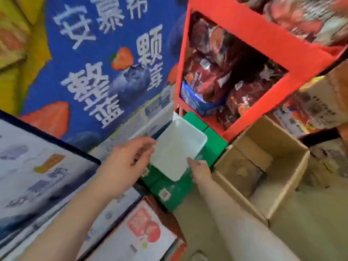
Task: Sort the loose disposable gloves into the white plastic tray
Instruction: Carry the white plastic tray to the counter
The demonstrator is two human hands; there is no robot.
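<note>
A white plastic tray lies tilted on a stack of green boxes in the middle of the head view, and its inside looks bare. My left hand reaches to the tray's left edge with relaxed, slightly bent fingers; I cannot tell whether they touch it. My right hand is at the tray's near right rim and pinches that edge. No loose gloves show in this blurred frame.
An open cardboard box stands on the floor at the right. Behind the tray a red shelf rack holds dark red packets. A blue printed carton is at the left, with white fruit cartons below.
</note>
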